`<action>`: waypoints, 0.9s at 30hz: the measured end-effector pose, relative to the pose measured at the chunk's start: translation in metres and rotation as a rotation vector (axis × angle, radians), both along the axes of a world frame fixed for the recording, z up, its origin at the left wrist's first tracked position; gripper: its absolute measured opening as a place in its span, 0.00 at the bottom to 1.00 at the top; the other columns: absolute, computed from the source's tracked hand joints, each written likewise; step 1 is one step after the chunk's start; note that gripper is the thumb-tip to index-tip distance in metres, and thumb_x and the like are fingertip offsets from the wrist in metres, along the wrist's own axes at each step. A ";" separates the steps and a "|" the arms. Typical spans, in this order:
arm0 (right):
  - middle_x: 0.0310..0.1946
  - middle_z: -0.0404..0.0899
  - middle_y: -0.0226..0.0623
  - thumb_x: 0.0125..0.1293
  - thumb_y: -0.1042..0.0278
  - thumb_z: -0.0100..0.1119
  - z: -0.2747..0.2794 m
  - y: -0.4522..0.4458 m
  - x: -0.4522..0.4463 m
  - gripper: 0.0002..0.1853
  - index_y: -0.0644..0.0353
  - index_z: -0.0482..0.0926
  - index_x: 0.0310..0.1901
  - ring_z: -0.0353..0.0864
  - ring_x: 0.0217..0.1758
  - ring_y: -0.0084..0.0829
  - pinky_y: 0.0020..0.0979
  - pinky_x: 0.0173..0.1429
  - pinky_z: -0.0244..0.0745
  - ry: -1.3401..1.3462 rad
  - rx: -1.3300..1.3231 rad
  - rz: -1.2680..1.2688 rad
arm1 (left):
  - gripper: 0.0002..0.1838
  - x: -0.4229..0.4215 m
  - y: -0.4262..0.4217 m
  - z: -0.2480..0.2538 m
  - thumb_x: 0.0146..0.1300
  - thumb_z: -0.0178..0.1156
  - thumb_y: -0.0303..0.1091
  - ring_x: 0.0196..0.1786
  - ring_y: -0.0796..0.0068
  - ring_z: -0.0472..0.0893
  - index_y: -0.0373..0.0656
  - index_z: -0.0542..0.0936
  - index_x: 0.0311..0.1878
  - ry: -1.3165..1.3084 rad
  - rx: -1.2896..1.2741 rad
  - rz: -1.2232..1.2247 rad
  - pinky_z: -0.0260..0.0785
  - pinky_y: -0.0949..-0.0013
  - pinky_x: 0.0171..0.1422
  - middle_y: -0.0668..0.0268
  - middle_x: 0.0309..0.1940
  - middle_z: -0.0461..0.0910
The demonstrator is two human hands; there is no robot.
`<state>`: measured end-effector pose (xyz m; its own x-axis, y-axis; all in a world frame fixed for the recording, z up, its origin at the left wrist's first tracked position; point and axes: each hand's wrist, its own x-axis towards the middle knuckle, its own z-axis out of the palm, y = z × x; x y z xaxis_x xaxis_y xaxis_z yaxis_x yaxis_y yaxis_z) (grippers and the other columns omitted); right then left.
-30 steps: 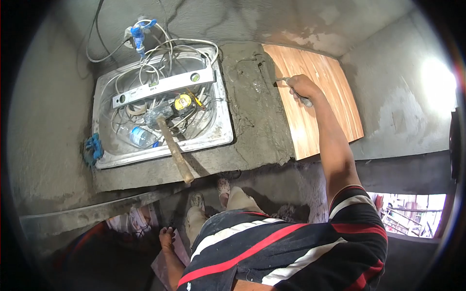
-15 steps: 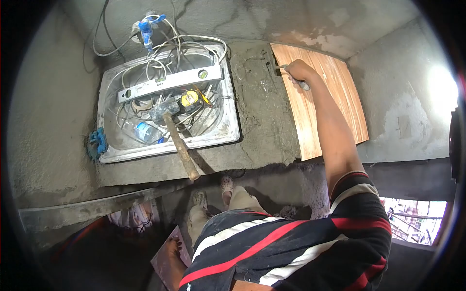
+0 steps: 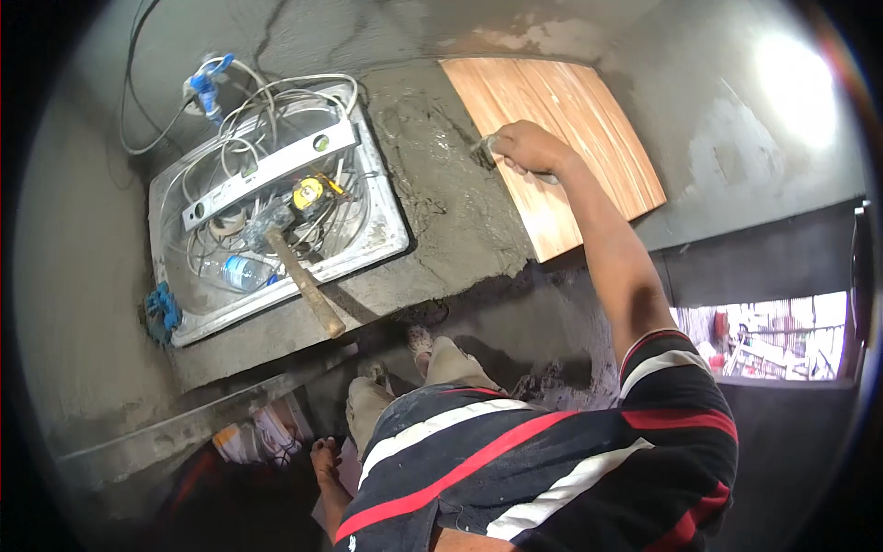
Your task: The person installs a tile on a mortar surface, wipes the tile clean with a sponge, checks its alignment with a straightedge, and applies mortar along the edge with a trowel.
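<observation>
My right hand (image 3: 529,150) is closed around a small trowel (image 3: 482,149), its blade tip at the joint between the wet mortar (image 3: 432,184) and the wood-patterned tile (image 3: 561,110). The handle's end shows below the fist, over the tile. The tile lies against the back wall, beside the mortar strip. Low by my body, my left hand (image 3: 324,457) has curled fingers at a pinkish flat sheet (image 3: 349,465), mostly hidden by my arm and shirt.
A white sink basin (image 3: 391,244) holds cables, a spirit level (image 3: 267,177), a tape measure (image 3: 310,192), a plastic bottle (image 3: 241,272) and a hammer (image 3: 303,281) whose handle overhangs the front edge. A blue tap (image 3: 210,97) projects from the wall. My feet are below the counter.
My right hand has brought the trowel down along the tile's left edge, toward the counter front. My left hand and the sheet have turned, with less of the sheet showing. The view has tilted.
</observation>
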<state>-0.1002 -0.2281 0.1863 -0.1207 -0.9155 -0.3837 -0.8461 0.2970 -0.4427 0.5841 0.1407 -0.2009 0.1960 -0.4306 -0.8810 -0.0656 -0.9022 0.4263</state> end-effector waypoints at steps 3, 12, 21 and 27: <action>0.25 0.77 0.31 0.73 0.58 0.51 0.001 0.053 -0.001 0.16 0.65 0.78 0.38 0.75 0.23 0.24 0.30 0.30 0.71 -0.131 -0.063 -0.107 | 0.11 0.024 -0.003 -0.041 0.63 0.68 0.42 0.30 0.72 0.80 0.49 0.80 0.41 0.032 -0.140 -0.066 0.69 0.63 0.32 0.72 0.26 0.78; 0.26 0.77 0.30 0.75 0.56 0.51 0.010 0.221 0.010 0.18 0.65 0.78 0.40 0.76 0.24 0.21 0.29 0.31 0.71 -0.173 -0.041 -0.398 | 0.10 0.074 -0.048 -0.099 0.65 0.68 0.40 0.21 0.77 0.73 0.54 0.75 0.36 0.213 -0.087 -0.080 0.64 0.66 0.22 0.74 0.23 0.72; 0.26 0.78 0.31 0.73 0.57 0.52 -0.002 0.282 0.024 0.17 0.65 0.77 0.37 0.76 0.24 0.23 0.29 0.32 0.72 -0.133 0.058 -0.481 | 0.12 0.050 -0.064 -0.076 0.72 0.63 0.37 0.17 0.80 0.67 0.56 0.71 0.33 0.154 0.061 -0.185 0.56 0.70 0.14 0.76 0.22 0.69; 0.26 0.78 0.33 0.74 0.57 0.52 -0.010 0.277 0.020 0.17 0.66 0.77 0.38 0.77 0.24 0.25 0.30 0.31 0.73 -0.108 0.088 -0.439 | 0.11 0.048 -0.054 -0.084 0.71 0.64 0.37 0.17 0.78 0.67 0.58 0.71 0.35 0.122 -0.014 -0.134 0.57 0.70 0.14 0.76 0.23 0.69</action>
